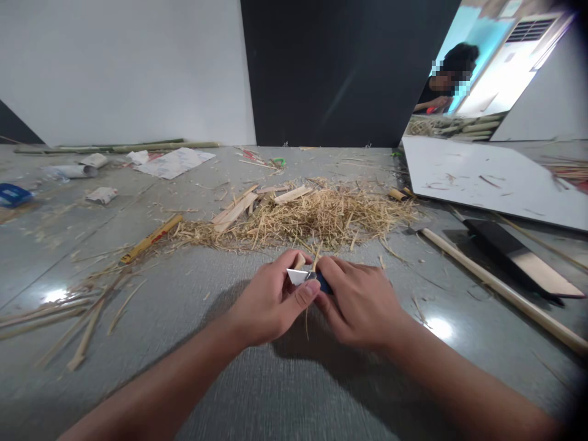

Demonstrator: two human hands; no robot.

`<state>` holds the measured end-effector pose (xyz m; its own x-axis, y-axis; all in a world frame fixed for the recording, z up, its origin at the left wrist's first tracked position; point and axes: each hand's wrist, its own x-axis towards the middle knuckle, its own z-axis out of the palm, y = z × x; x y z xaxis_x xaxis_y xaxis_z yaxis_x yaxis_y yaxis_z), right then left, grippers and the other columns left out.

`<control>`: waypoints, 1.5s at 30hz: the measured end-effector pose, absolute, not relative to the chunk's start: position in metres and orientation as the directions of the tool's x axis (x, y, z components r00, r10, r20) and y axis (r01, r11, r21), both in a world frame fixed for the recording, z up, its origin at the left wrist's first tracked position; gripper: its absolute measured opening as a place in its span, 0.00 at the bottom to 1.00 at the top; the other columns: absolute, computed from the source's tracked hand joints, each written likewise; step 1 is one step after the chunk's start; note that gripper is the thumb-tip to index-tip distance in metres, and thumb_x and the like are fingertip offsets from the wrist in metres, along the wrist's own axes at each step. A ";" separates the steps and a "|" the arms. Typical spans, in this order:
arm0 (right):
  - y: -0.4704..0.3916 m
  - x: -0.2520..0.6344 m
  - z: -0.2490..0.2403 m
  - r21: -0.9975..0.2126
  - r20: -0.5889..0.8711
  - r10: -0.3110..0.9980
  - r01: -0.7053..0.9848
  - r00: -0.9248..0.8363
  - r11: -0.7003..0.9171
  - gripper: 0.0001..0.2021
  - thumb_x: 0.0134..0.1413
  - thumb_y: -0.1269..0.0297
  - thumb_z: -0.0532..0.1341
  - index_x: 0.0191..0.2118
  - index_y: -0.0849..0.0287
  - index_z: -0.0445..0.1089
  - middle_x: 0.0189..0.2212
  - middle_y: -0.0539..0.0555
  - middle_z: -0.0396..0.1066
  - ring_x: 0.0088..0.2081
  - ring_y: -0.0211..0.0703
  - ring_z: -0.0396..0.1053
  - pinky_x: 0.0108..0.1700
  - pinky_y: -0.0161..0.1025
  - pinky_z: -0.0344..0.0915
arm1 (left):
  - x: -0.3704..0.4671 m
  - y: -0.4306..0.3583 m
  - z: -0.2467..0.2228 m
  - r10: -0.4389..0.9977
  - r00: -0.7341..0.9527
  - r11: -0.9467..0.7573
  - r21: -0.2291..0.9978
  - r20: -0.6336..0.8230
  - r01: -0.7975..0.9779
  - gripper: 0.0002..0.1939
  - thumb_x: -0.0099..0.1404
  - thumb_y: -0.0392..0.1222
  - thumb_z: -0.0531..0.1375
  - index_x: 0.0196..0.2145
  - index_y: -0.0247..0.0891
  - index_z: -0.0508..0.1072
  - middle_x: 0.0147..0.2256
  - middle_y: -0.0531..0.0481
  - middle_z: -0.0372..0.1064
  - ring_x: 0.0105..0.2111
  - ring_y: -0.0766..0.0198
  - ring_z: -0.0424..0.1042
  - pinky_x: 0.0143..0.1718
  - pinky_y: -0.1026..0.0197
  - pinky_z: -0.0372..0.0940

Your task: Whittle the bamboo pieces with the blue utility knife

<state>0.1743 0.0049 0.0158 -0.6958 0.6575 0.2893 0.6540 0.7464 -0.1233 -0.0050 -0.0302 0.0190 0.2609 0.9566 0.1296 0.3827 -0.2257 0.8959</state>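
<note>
In front of me, my right hand (pixel 356 297) is wrapped round the dark blue handle of a utility knife (pixel 324 284). The knife's short, bright blade (pixel 297 277) points left, toward my other palm. Close beside it, my left hand (pixel 273 300) curls round a small pale bamboo piece (pixel 299 262), mostly hidden by the fingers. My left thumb rests by the base of the blade. A thin curled shaving (pixel 315 260) rises between the hands, and another strand hangs below them.
Beyond my hands lies a heap of shavings (pixel 331 214) with flat wood strips (pixel 236 212). At left are a yellow tube (pixel 151 237) and bamboo sticks (pixel 87 334). A long-handled tool (pixel 496 285), a black-and-tan object (pixel 519 254) and a white board (pixel 496 180) lie right. A mirror reflects a person (pixel 452 73).
</note>
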 end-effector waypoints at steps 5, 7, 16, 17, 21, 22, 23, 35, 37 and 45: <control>0.003 0.175 0.019 -0.065 0.321 0.696 0.718 -0.642 0.693 0.14 0.61 0.53 0.48 0.36 0.58 0.61 0.29 0.54 0.68 0.26 0.45 0.65 0.27 0.41 0.42 | -0.007 -0.030 0.020 0.962 0.225 -0.250 0.822 0.153 0.511 0.14 0.64 0.50 0.57 0.41 0.39 0.64 0.21 0.59 0.53 0.20 0.69 0.53 0.22 0.64 0.47; 0.003 0.175 0.020 -0.044 0.347 0.702 0.737 -0.622 0.675 0.14 0.61 0.53 0.48 0.35 0.58 0.61 0.28 0.54 0.68 0.26 0.45 0.65 0.27 0.41 0.42 | -0.007 -0.030 0.018 0.969 0.208 -0.233 0.794 0.137 0.561 0.13 0.64 0.50 0.56 0.41 0.39 0.63 0.18 0.61 0.51 0.18 0.69 0.52 0.21 0.64 0.45; -0.001 0.165 0.019 -0.047 0.356 0.772 0.815 -0.527 0.578 0.12 0.60 0.55 0.50 0.35 0.58 0.61 0.28 0.55 0.70 0.24 0.44 0.65 0.26 0.39 0.39 | -0.006 -0.022 0.005 0.984 0.122 -0.177 0.757 0.129 0.630 0.16 0.65 0.54 0.54 0.39 0.38 0.62 0.20 0.58 0.58 0.20 0.67 0.56 0.24 0.64 0.46; 0.001 0.165 0.020 -0.054 0.356 0.779 0.821 -0.517 0.569 0.12 0.60 0.55 0.49 0.35 0.58 0.61 0.28 0.55 0.70 0.24 0.44 0.65 0.26 0.39 0.39 | -0.006 -0.022 0.005 0.985 0.110 -0.172 0.763 0.132 0.623 0.16 0.65 0.55 0.53 0.38 0.39 0.62 0.21 0.57 0.60 0.21 0.67 0.57 0.24 0.64 0.47; 0.027 0.187 0.025 -0.142 0.321 0.917 0.946 -0.236 0.293 0.19 0.65 0.51 0.42 0.32 0.57 0.60 0.20 0.53 0.65 0.17 0.41 0.57 0.24 0.38 0.40 | -0.011 -0.019 0.005 0.989 -0.048 -0.080 0.766 0.143 0.638 0.17 0.66 0.57 0.51 0.32 0.40 0.60 0.20 0.58 0.56 0.20 0.68 0.55 0.24 0.63 0.46; 0.035 0.195 0.026 -0.142 0.346 0.927 0.969 -0.145 0.204 0.20 0.65 0.49 0.42 0.32 0.57 0.60 0.19 0.53 0.65 0.17 0.40 0.56 0.24 0.38 0.40 | -0.013 -0.018 0.005 0.987 -0.083 -0.051 0.766 0.136 0.641 0.17 0.66 0.58 0.50 0.32 0.40 0.60 0.19 0.59 0.53 0.19 0.68 0.53 0.24 0.64 0.46; 0.042 0.203 0.026 -0.124 0.382 0.919 0.980 -0.099 0.157 0.20 0.65 0.49 0.42 0.33 0.57 0.61 0.21 0.55 0.65 0.18 0.41 0.57 0.24 0.38 0.40 | -0.015 -0.016 0.004 0.987 -0.101 -0.032 0.769 0.124 0.639 0.18 0.65 0.59 0.51 0.33 0.41 0.59 0.18 0.60 0.51 0.19 0.68 0.52 0.24 0.64 0.46; 0.009 0.176 0.017 -0.274 0.238 0.752 0.700 -0.614 0.659 0.14 0.64 0.53 0.46 0.40 0.58 0.59 0.33 0.54 0.69 0.28 0.43 0.65 0.28 0.38 0.47 | -0.008 -0.023 0.005 0.995 0.081 -0.091 0.812 0.054 0.577 0.19 0.64 0.59 0.53 0.33 0.40 0.57 0.27 0.56 0.55 0.26 0.68 0.55 0.27 0.63 0.51; 0.005 0.173 0.017 -0.262 0.225 0.715 0.665 -0.662 0.699 0.11 0.63 0.56 0.47 0.40 0.58 0.58 0.33 0.53 0.68 0.29 0.43 0.65 0.28 0.39 0.47 | -0.006 -0.026 0.006 0.991 0.126 -0.107 0.813 0.042 0.572 0.18 0.64 0.58 0.53 0.33 0.40 0.56 0.27 0.57 0.55 0.26 0.68 0.55 0.27 0.63 0.52; 0.003 0.170 0.015 -0.232 0.208 0.670 0.629 -0.713 0.742 0.09 0.62 0.59 0.47 0.38 0.58 0.57 0.32 0.52 0.67 0.27 0.41 0.62 0.28 0.39 0.44 | -0.008 -0.024 0.006 0.965 0.201 -0.255 0.767 0.166 0.589 0.16 0.66 0.55 0.52 0.32 0.40 0.56 0.27 0.57 0.51 0.27 0.68 0.52 0.28 0.62 0.51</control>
<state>0.1701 0.0028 0.0146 -0.7130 0.6696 0.2082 0.6289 0.7420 -0.2324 -0.0078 -0.0244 0.0062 0.2011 0.9653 0.1664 0.5895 -0.2549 0.7665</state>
